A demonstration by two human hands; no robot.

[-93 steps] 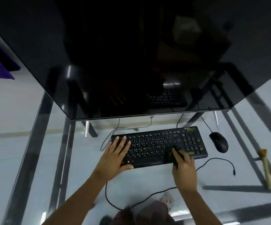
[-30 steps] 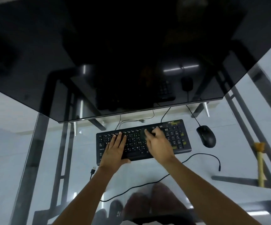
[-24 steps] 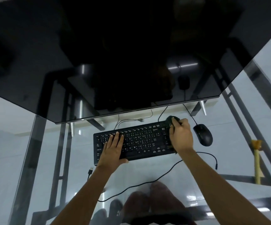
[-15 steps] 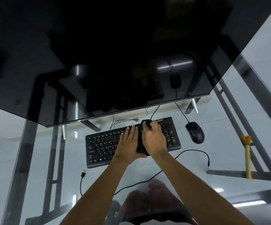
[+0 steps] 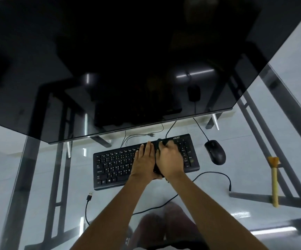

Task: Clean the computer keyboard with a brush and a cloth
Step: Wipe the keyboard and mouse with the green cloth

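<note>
A black keyboard (image 5: pixel 113 165) lies flat on the glass table. My left hand (image 5: pixel 145 160) rests on its middle keys with the fingers straight. Right beside it, my right hand (image 5: pixel 170 159) grips a dark cloth (image 5: pixel 161 141) and presses it onto the keys left of the number pad. Most of the cloth is hidden under that hand. A brush (image 5: pixel 274 179) with a pale wooden handle lies apart at the right of the table.
A black mouse (image 5: pixel 215 151) sits right of the keyboard. A big dark monitor (image 5: pixel 128 60) hangs over the back of the glass table (image 5: pixel 37 177). A loose black cable (image 5: pixel 213 173) and a USB plug (image 5: pixel 90 193) lie near the front.
My right hand has swept the cloth back and forth along the keyboard's right half. My left hand slid from the left keys to the middle, beside the right hand.
</note>
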